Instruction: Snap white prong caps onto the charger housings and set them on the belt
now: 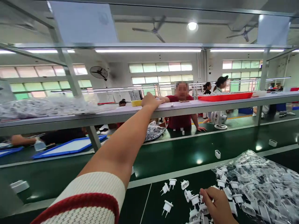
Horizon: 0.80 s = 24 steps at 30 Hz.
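Note:
My left arm stretches forward over the conveyor, and my left hand (150,101) is at the raised shelf beside a yellow object (136,103). The back of the hand faces me and most of its fingers are hidden, so its grip is unclear. Low on the right, my right hand (217,203) has thumb and forefinger drawn together; anything between them is too small to make out. It is just above a pile of white two-pin plugs (195,200). A few loose plugs (167,207) lie left of it, and a clear bag of white plug parts (266,186) to its right.
A green conveyor (173,158) crosses ahead, carrying scattered white housings (217,154). The shelf (187,107) above holds a red tray (225,96) and bagged parts (46,107). Beyond it a person in a dark red shirt (179,116) reaches toward my left hand. A small white fan (218,119) stands opposite.

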Motion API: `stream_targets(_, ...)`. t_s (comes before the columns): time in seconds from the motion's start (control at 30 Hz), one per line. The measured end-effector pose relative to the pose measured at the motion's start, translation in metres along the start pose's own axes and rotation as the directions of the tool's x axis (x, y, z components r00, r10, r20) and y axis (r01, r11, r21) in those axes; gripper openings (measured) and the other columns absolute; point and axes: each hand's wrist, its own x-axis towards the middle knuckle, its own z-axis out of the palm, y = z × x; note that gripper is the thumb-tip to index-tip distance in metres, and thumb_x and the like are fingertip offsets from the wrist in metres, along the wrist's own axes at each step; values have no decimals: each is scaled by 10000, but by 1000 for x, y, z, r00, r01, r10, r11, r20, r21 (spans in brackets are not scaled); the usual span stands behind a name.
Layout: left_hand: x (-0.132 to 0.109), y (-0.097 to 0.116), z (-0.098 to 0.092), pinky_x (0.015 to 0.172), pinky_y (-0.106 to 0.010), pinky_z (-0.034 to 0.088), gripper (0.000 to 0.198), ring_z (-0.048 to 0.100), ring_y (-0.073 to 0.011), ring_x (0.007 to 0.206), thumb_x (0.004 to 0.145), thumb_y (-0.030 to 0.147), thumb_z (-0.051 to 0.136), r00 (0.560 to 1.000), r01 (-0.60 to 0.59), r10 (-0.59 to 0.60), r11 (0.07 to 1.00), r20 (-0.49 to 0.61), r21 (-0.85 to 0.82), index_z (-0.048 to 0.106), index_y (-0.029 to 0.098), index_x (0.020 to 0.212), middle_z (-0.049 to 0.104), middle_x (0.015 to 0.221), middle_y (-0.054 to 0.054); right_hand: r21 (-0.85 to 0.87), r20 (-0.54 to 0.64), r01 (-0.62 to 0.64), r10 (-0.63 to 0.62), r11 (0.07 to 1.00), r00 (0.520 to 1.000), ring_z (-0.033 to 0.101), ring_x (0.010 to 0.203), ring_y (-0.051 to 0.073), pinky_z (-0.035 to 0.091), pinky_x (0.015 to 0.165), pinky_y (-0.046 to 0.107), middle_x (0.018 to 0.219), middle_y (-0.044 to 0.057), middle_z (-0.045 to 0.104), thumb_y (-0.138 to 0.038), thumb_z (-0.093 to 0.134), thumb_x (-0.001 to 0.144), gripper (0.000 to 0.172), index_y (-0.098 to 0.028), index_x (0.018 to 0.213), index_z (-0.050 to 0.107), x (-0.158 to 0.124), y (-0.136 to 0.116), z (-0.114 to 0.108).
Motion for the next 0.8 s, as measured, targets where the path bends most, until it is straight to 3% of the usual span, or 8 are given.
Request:
stream_targets(0.2, 7, 0, 5, 1116, -587, 406, 514, 608, -341, 1187, 736, 298, 885, 977, 197, -204, 975, -57, -107, 414, 211, 548, 652, 710, -69, 6, 5, -58, 58, 998, 998, 566, 540, 128, 335, 556, 270, 566, 4, 582, -477, 419, 1089, 590, -201, 610, 626, 4, -16, -1)
stream_targets(0.27, 6, 4, 1, 1138, -618, 368, 497, 597, -355, 1195, 709, 230, 889, 977, 188, -202, 969, -74, -160, 429, 214, 521, 614, 677, -52, 9, 12, -75, 75, 997, 997, 561, 541, 125, 335, 563, 270, 562, 2, 577, -478, 426, 1087, 590, -203, 604, 624, 4, -18, -2)
stream_targets(0.37, -14, 12, -7, 1133, -567, 374, 364, 589, -329, 1253, 783, 267, 853, 972, 101, -150, 962, -183, -252, 543, 182, 612, 680, 872, -60, 23, 25, -79, 79, 997, 997, 583, 560, 138, 361, 579, 275, 582, 14, 607, -484, 439, 1079, 577, -209, 615, 643, 2, -19, -5)
stream_targets(0.43, -53, 20, -11, 1064, -497, 424, 268, 622, -264, 1230, 858, 357, 813, 954, -5, -108, 926, -278, -378, 652, 154, 790, 706, 1070, -69, 41, 41, -76, 74, 996, 996, 603, 574, 152, 390, 584, 280, 601, 24, 630, -494, 451, 1074, 567, -214, 628, 660, 1, -19, -8)
stream_targets(0.47, -80, 25, -11, 1003, -491, 435, 300, 650, -248, 1181, 843, 353, 844, 951, -102, -91, 809, -294, -579, 690, 110, 927, 713, 1112, -110, 58, 46, -79, 76, 995, 996, 613, 578, 159, 407, 583, 282, 606, 27, 639, -499, 454, 1073, 561, -217, 639, 671, 2, -19, -11)
stream_targets(0.53, -148, 37, -7, 855, -405, 570, 470, 735, -214, 964, 835, 534, 806, 958, -153, -56, 727, -281, -669, 703, 155, 1092, 757, 1041, -87, 116, 42, -101, 97, 988, 994, 644, 599, 176, 455, 584, 289, 637, 34, 668, -507, 472, 1066, 521, -223, 707, 721, 11, -24, -19)
stream_targets(0.67, -283, 53, 3, 763, -290, 652, 338, 783, -180, 829, 867, 388, 810, 998, -19, -28, 638, -48, -769, 735, 177, 1121, 800, 965, -66, 254, -39, -76, 89, 964, 995, 732, 760, 199, 591, 706, 316, 920, 58, 772, -456, 632, 1007, 275, -256, 1110, 789, 46, -56, -40)
stream_targets(0.8, -345, 52, -3, 842, -245, 653, 390, 786, -162, 914, 846, 191, 831, 997, 72, -60, 550, 47, -832, 711, 209, 1217, 804, 1004, -45, 366, -102, 80, -45, 927, 994, 739, 993, 181, 627, 878, 313, 1245, 50, 717, -320, 677, 996, 372, -361, 1366, 668, 81, -105, -46)
